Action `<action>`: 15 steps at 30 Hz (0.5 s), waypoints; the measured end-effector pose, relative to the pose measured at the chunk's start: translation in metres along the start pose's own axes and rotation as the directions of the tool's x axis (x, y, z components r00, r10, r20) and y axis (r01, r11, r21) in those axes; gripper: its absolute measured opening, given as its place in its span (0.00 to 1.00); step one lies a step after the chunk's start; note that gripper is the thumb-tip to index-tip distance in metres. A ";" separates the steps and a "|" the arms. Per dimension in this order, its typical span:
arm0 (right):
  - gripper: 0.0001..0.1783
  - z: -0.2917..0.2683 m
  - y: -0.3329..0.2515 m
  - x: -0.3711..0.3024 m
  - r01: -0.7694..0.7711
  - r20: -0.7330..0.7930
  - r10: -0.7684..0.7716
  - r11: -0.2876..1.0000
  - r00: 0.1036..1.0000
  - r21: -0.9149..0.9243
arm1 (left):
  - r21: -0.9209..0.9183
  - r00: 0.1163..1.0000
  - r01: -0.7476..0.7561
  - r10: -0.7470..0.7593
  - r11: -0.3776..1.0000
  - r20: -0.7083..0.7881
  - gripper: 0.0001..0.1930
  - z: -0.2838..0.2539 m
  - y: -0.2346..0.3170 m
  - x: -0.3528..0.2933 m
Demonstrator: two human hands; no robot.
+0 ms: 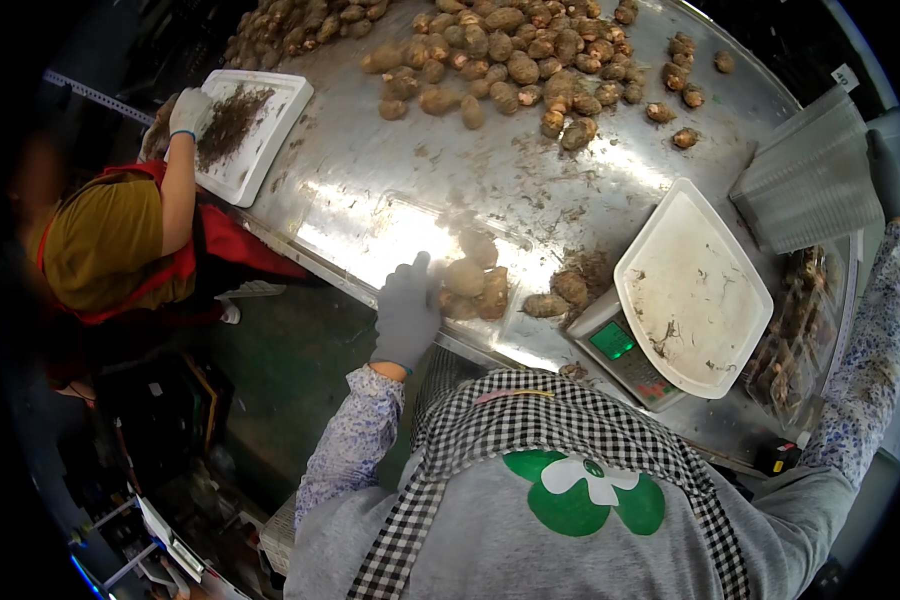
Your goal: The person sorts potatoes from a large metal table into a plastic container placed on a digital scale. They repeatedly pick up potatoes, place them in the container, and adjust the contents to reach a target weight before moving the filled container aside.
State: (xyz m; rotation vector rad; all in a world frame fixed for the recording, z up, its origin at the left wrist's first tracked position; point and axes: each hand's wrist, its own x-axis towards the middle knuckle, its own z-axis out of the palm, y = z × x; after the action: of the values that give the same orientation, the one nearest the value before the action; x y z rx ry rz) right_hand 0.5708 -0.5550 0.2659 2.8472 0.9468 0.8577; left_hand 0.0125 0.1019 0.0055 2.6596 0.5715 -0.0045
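Observation:
My left hand (407, 316), in a grey glove, lies with its fingers stretched out beside a few brown taro roots (465, 277) near the table's front edge. They seem to sit in a clear shallow tray (513, 262), hard to make out against the glare. At the far right, my right hand (887, 178), also gloved in grey, is against the outer side of a tall stack of clear plastic trays (810, 175). Its fingers are mostly hidden there. Just right of the filled tray, loose taro roots (544, 305) rest on the metal.
A digital scale (615, 342) with a white pan (698, 290) stands front right, bits of dirt on it. Filled clear packs (792, 345) lie beyond. A large taro pile (510, 60) covers the table's (360, 160) back. At left, a co-worker's gloved hand (191, 112) is at a white tray (288, 115).

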 end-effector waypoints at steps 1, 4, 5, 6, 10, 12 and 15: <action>0.14 -0.007 -0.013 0.003 0.108 -0.055 -0.119 0.981 0.991 -0.161 | -0.003 0.999 0.025 -0.025 1.000 0.037 0.18 0.001 -0.001 0.007; 0.12 -0.027 -0.023 0.013 -0.357 0.226 0.314 0.916 0.922 0.181 | -0.043 0.985 -0.036 0.028 0.998 -0.172 0.13 0.019 -0.025 0.021; 0.10 -0.031 -0.010 0.009 -0.486 0.295 0.428 0.860 0.854 0.158 | -0.022 0.986 0.015 -0.019 1.000 -0.165 0.14 0.018 -0.028 0.033; 0.10 -0.038 0.004 0.002 -0.549 0.413 0.454 0.824 0.790 0.143 | -0.014 0.986 -0.004 0.001 1.000 -0.165 0.14 0.018 -0.034 0.044; 0.11 -0.041 -0.047 0.009 -0.503 0.487 0.344 0.829 0.803 0.243 | 0.054 0.989 0.031 -0.023 0.998 -0.145 0.16 0.003 -0.051 0.045; 0.09 -0.050 -0.045 -0.015 -0.359 0.345 0.269 0.904 0.899 0.232 | 0.102 0.993 0.027 -0.016 0.994 -0.114 0.16 -0.002 -0.052 0.045; 0.07 -0.066 -0.013 -0.036 -0.334 0.353 0.293 0.941 0.888 0.059 | 0.174 0.999 0.044 -0.047 0.984 0.018 0.16 -0.018 -0.047 0.051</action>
State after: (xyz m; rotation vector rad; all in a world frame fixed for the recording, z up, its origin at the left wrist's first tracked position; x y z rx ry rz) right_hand 0.5067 -0.5744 0.3018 3.1575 0.5182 0.2997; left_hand 0.0397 0.1683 -0.0017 2.8106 0.6522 -0.1010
